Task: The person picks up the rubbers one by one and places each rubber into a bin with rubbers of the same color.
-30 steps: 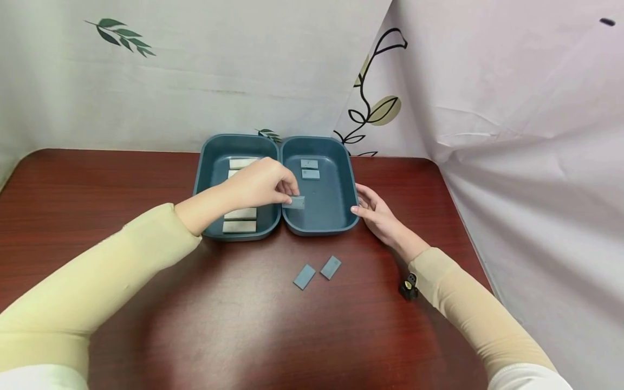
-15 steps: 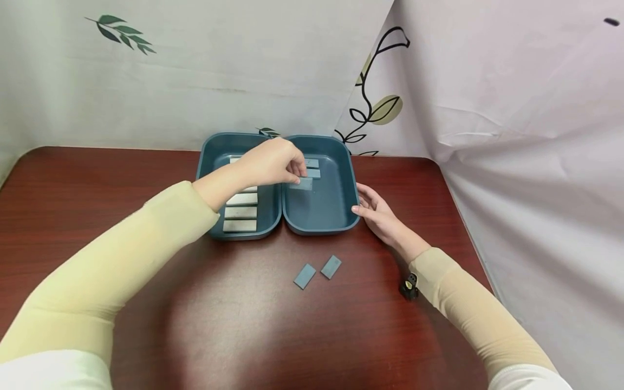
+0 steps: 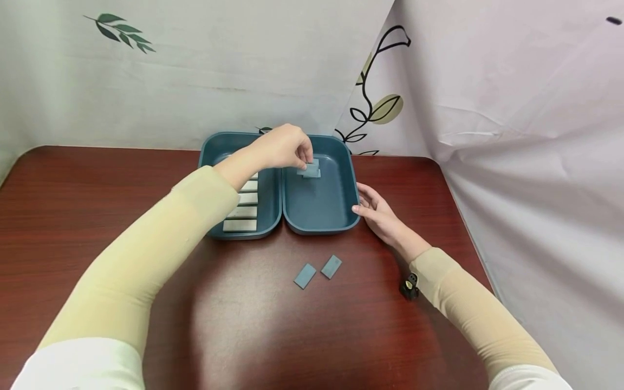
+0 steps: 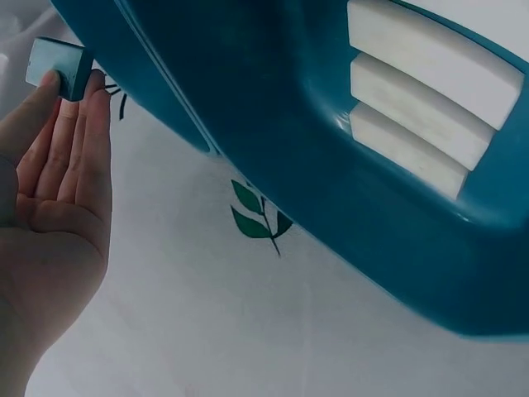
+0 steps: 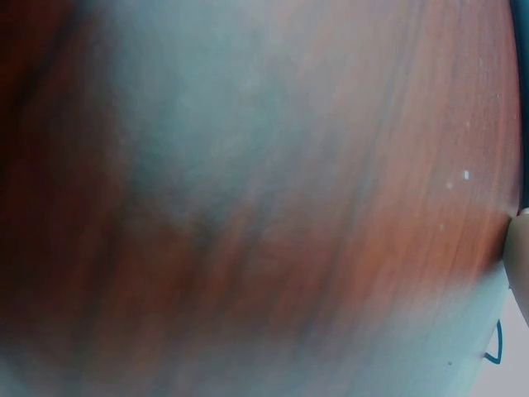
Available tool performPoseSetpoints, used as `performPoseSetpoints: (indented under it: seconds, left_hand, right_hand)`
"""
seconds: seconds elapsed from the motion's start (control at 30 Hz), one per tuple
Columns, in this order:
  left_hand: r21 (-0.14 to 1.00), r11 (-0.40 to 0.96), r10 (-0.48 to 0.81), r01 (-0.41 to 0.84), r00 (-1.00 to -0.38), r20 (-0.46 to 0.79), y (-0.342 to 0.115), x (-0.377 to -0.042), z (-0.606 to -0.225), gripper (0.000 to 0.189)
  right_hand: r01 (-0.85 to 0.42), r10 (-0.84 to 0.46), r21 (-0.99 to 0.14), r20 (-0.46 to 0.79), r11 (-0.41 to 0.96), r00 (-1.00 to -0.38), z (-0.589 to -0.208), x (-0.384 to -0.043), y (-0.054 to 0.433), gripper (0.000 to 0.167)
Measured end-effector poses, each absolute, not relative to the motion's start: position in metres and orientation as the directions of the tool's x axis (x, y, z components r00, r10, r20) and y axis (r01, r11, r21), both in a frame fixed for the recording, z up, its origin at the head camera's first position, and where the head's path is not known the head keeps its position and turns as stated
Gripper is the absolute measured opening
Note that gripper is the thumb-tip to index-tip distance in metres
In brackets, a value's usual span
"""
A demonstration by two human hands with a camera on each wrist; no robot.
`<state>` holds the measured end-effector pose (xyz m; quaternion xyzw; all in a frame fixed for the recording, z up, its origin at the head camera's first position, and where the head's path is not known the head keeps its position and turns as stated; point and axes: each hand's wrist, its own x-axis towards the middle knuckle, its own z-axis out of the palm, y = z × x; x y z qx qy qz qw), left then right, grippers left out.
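My left hand [image 3: 285, 147] pinches a small blue-grey rectangular tile [image 3: 308, 169] between thumb and fingertips, over the right compartment of a blue two-part box [image 3: 319, 216]. In the left wrist view the held tile [image 4: 59, 66] shows a thick edge, with the thumb pressed on its face. Below it two similar tiles [image 3: 316, 161] lie in the compartment, partly covered by the held one. At the right rim, my right hand [image 3: 382, 219] holds the box, its thumb over the edge and fingers along the outer wall. The right wrist view shows mostly tabletop.
White blocks [image 3: 241, 225] lie in a column in the left compartment [image 3: 270, 216], partly behind my left forearm. Two more blue-grey tiles, a left one [image 3: 305, 276] and a right one [image 3: 331, 267], lie on the reddish-brown table [image 3: 253, 325]. Patterned cloth [image 3: 219, 70] hangs behind.
My left hand has carried the tile away from me and slightly right, from the near left side of the right compartment to over the two tiles inside. My right hand stays put.
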<state>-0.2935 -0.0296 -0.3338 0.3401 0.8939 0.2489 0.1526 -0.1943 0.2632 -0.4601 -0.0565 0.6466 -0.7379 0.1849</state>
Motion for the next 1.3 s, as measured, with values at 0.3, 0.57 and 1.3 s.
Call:
performPoseSetpoints:
  seconds: [0.3,0.57,1.3]
  left_hand:
    - [0.54,0.662,0.678,0.52,-0.723,-0.136,-0.019,-0.303,-0.348,0.009]
    - [0.514,0.685,0.666,0.516,-0.729,-0.156,-0.011,-0.309,-0.366,0.01]
    - [0.477,0.709,0.662,0.519,-0.723,-0.197,-0.005,-0.312,-0.385,0.012]
  right_hand:
    - [0.204,-0.351,-0.975,-0.161,-0.091,-0.923,-0.459,-0.194,0.263,0.072]
    - [0.195,-0.35,-0.976,-0.152,-0.092,-0.925,-0.459,-0.194,0.263,0.072]
    - [0.196,-0.345,-0.976,-0.152,-0.097,-0.926,-0.461,-0.194,0.264,0.072]
